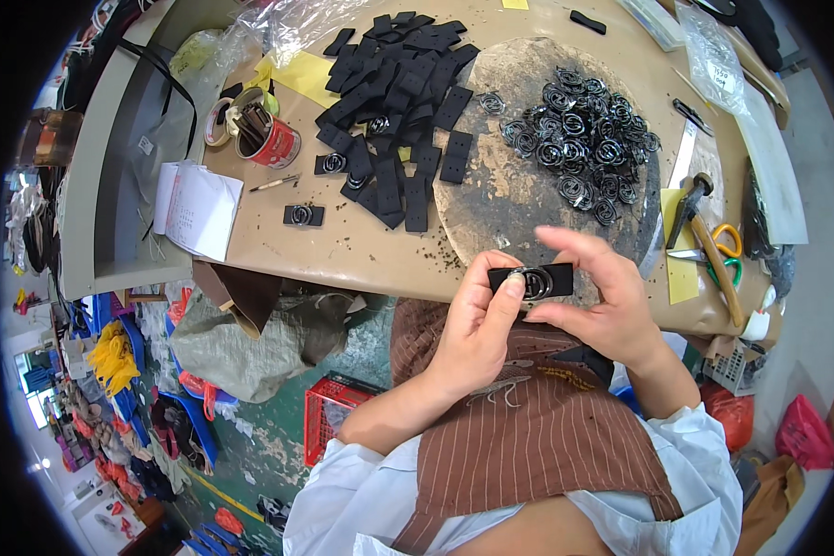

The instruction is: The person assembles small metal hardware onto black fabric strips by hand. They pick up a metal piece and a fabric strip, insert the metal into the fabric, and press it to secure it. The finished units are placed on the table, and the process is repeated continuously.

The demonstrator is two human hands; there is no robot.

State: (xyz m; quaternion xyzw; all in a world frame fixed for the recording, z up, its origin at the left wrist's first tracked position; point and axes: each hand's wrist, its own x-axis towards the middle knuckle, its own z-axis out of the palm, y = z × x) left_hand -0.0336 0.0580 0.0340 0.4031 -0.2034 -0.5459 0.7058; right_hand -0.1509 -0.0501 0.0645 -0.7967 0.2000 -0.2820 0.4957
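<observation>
My left hand (pixel 477 324) pinches a short black strap piece (pixel 558 278), its thumb pressed on the shiny dark round buckle (pixel 536 284) fitted on it. Around the right end of that piece, my right hand (pixel 616 301) is open, thumb and fingers spread apart. Its thumb tip lies near the strap's lower edge; whether it touches, I cannot tell. Beyond my hands, many loose shiny buckles (pixel 579 134) are heaped on a worn round board (pixel 477 199). Left of the board lies a pile of flat black strap pieces (pixel 408 88), a few with buckles on them.
A single buckled strap (pixel 303 215) lies near a red can (pixel 273 144) of brown sticks and an open notebook (pixel 195 211). At right are a hammer (pixel 713 246), scissors (pixel 727 243) and yellow paper (pixel 682 278). A red crate (pixel 329 408) stands on the floor below.
</observation>
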